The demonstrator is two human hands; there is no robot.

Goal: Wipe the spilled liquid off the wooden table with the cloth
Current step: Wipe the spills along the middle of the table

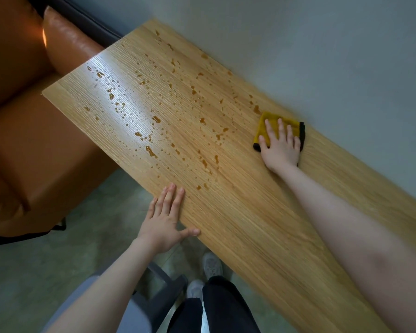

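Cloth (269,124) on table (250,212) by wall (322,56), spill (154,111) to its left

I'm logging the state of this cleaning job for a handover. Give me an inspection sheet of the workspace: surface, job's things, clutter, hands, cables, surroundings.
Surface: wooden table, amber droplets scattered over its far half; near half looks dry.
Job's things: yellow cloth with dark edging, flat on the table by the wall-side edge, beside the spill.
Clutter: nothing seen.
Hands: right hand pressed flat on the cloth, fingers straight; left hand resting open on the table's near edge.
Cables: nothing seen.
Surroundings: orange leather sofa at the table's far end, grey wall along one side, grey floor, person's shoes below.
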